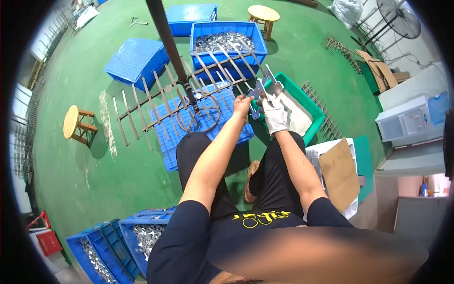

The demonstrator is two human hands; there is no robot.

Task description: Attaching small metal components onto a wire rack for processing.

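Note:
My bare left hand [241,106] is closed, its fingers pinching the edge of a flat, shiny metal bracket [258,89]. Close beside it, my right hand [275,116] wears a white glove and is closed around metal brackets of the same sort; how many is hidden by the fingers. One bracket [269,74] sticks up above the glove. Just left of and beyond both hands stands a dark metal rack [156,124] with rows of thin prongs, hung from an upright pole [166,38]. A green tub [315,110] with a pale lining lies right of my gloved hand.
Under the rack is a blue crate [165,154]. Behind it stands a blue bin [261,40] of small metal parts, with blue crates [135,59] nearby. Wooden stools [72,122] stand left and at the back. A white box [352,208] with cardboard [339,173] sits by my right leg.

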